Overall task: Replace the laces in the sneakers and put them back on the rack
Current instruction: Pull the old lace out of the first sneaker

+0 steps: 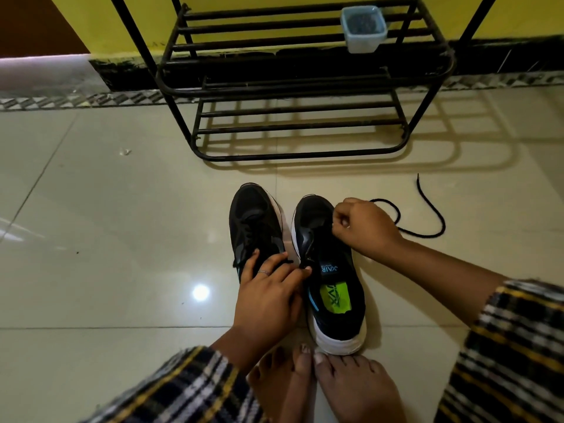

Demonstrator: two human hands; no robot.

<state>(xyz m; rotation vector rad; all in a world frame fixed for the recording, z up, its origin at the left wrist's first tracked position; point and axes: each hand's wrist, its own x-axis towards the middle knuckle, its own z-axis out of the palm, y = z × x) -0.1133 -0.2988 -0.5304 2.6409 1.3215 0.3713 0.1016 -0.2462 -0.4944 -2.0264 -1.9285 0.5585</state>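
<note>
Two black sneakers with white soles stand side by side on the tiled floor, toes pointing away from me. The left sneaker point(254, 221) still has its lace tied. The right sneaker point(332, 288) shows a green insole. My left hand point(268, 297) lies across the gap between them and pinches a lace end by the right sneaker's tongue. My right hand point(363, 227) is curled above the right sneaker's toe end, pinching the black lace point(433, 218), which trails in a loop over the floor to the right.
A black metal shoe rack point(293, 117) stands against the yellow wall just beyond the sneakers, its lower shelves bare. A small pale tub point(363, 29) sits on an upper shelf. My bare feet point(323, 389) touch the right sneaker's heel.
</note>
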